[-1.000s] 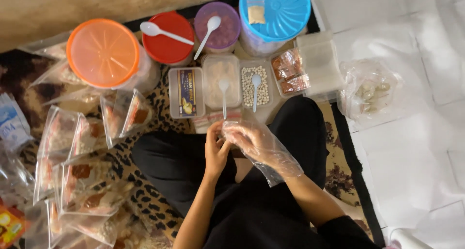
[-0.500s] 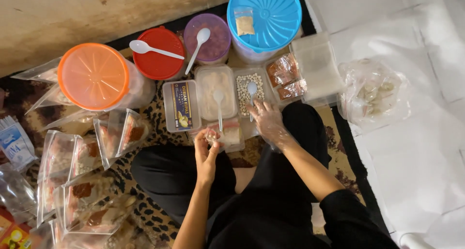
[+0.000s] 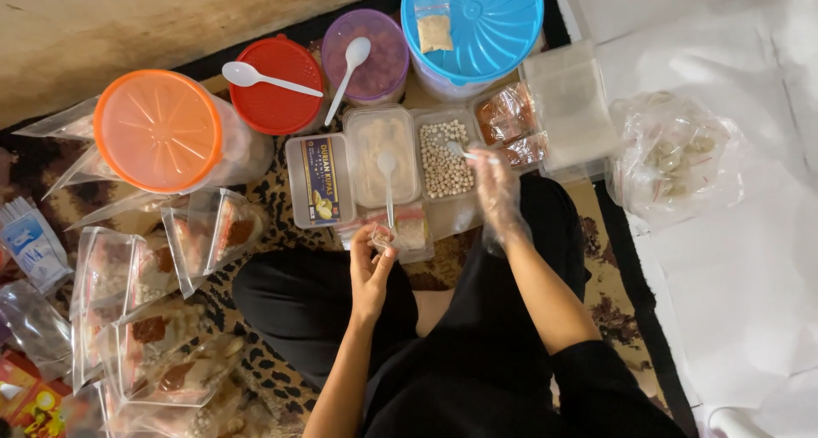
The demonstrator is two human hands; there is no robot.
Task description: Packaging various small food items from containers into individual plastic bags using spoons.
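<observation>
Head view: two hands at a row of tubs on the floor

Head camera looks straight down at a seated person's lap and a patterned mat. At nine o'clock lies a heap of filled clear pouches [image 3: 153,319]. Above them, at ten o'clock, stands an orange-lidded jar [image 3: 158,129], then a red lid [image 3: 277,84] with a white spoon across it, a purple-lidded tub [image 3: 371,46] with another spoon, and at twelve o'clock a blue-lidded jar [image 3: 473,20].

Near centre, the bare left hand [image 3: 371,267] has its fingers closed around the mouth of a small clear bag [image 3: 400,231], which rests just below the open tubs. At its twelve o'clock sits a tub of pale powder [image 3: 383,152] with a spoon standing in it, and beside that a tub of small white beads [image 3: 447,157].

At one o'clock from the left hand, the right hand [image 3: 496,191], covered in a thin plastic glove, has its fingers pinched on the handle of a white plastic spoon [image 3: 467,152] whose bowl lies over the beads. At three o'clock a crumpled clear bag [image 3: 677,157] lies on the white tiled floor.
</observation>
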